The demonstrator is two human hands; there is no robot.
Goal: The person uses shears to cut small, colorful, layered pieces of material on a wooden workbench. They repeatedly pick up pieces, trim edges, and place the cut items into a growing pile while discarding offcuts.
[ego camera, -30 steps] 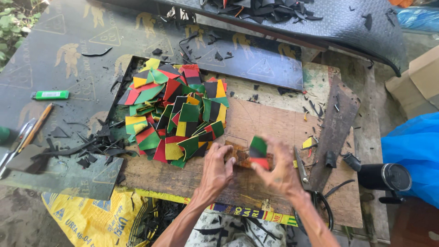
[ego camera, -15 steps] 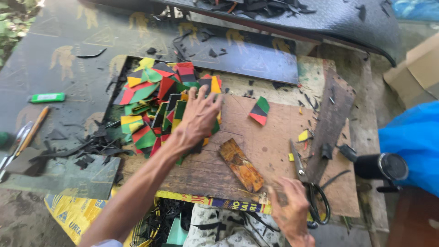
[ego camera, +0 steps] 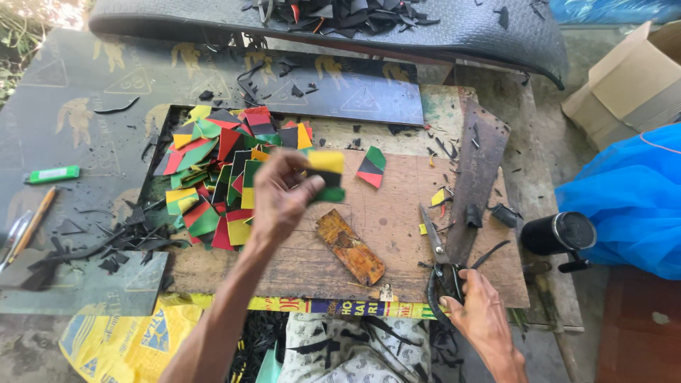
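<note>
While the heap of coloured pieces (ego camera: 213, 177) lies at the left of the desk (ego camera: 397, 206), too many and too overlapped to count, the left hand (ego camera: 280, 202) holds its grip pressed on one yellow, black and green piece (ego camera: 325, 174) lifted above the middle. It should stay pinched flat by one edge, I judge, so the cutting side is free. One red, black and green piece (ego camera: 371, 167) lies far, one rusty plate (ego camera: 350, 246) nearer, and at the near right the right hand (ego camera: 482, 319) has its grip curled into the handles of one pair of shears (ego camera: 440, 262).

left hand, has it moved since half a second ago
Yes. The left hand has lifted off the pile of coloured pieces and now holds a yellow, black and green piece over the wooden board.
</note>
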